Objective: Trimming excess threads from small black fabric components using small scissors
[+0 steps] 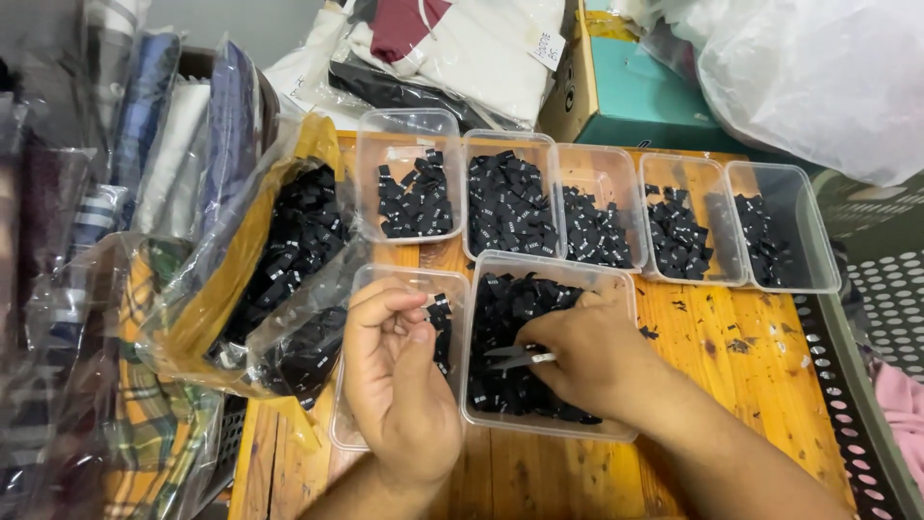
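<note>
Right hand (587,361) rests among small black woven labels (505,318).

A clear bag of black labels (289,260) lies left; bagged folded fabrics (144,125), possibly shirts, and a teal box (654,96) behind.

1 head view, close, steeply down onto the table (731,356)

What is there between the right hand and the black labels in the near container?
Nothing visible. The right hand already lies inside the near container, directly on the black labels, with small scissors in its fingers. The left hand is beside it, over another container.
</note>
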